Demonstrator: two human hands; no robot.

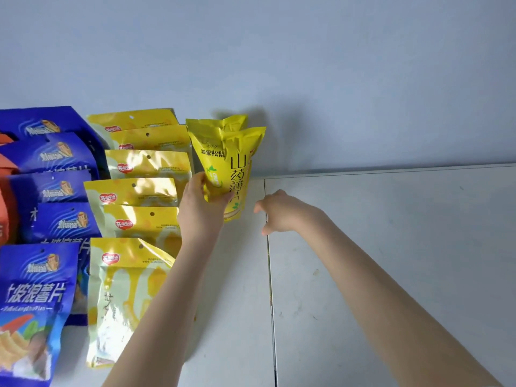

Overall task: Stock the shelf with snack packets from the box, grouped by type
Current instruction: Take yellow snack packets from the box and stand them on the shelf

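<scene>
Two yellow packets (229,163) in left hand (199,209); right hand (280,212) beside.

A person's left hand (199,210) and right hand (282,213), both bare, seen from above; the left forearm (164,297) and right forearm (377,280) are uncovered down to the frame's lower edge.

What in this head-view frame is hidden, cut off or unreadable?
- The box: nowhere in the head view.
- The orange packets: cut by the left edge and covered by the blue packets; type unreadable.
- The tall yellow packets: the left hand covers part of their base, and the front one hides the rear, so the count is uncertain.
- The nearest blue packet: bottom cut by the lower edge.
</scene>
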